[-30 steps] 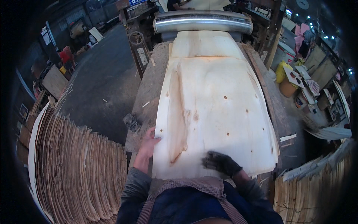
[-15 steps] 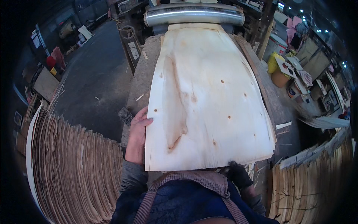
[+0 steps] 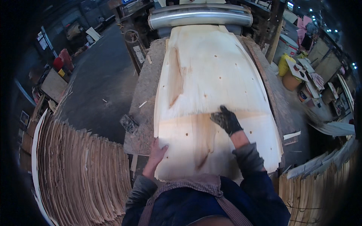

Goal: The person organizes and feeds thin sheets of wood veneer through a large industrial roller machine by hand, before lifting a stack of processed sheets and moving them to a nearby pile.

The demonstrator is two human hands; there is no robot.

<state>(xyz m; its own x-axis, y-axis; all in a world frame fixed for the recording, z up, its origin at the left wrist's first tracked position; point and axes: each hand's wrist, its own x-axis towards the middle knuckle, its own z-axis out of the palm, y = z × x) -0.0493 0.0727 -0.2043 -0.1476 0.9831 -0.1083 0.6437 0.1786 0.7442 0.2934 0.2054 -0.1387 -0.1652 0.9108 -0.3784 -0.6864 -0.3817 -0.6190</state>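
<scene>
A pale wood veneer sheet (image 3: 211, 79) with knots and a brown streak lies on a stack. Its far end reaches the shiny metal roller (image 3: 201, 19). My right hand (image 3: 227, 119), in a dark glove, rests fingers outstretched on its near edge. Under it, another veneer sheet (image 3: 177, 150) shows toward me, with a brown stain down its middle. My bare left hand (image 3: 157, 152) touches the left edge of this lower sheet, thumb on top and apart from the fingers. Some of the left fingertips are hard to make out.
A tall stack of veneer (image 3: 83, 165) stands at my left, another stack (image 3: 313, 188) at my right. The worktable (image 3: 145, 101) holds a dark block (image 3: 129, 123) and wood scraps. A metal post (image 3: 134, 52) rises beside the roller. Buckets and a yellow bag (image 3: 285, 64) stand at far right.
The top veneer sheet has slid away toward the roller, uncovering the stained sheet below. My right hand has moved from the near edge up onto the stack. My left hand has come nearer to me.
</scene>
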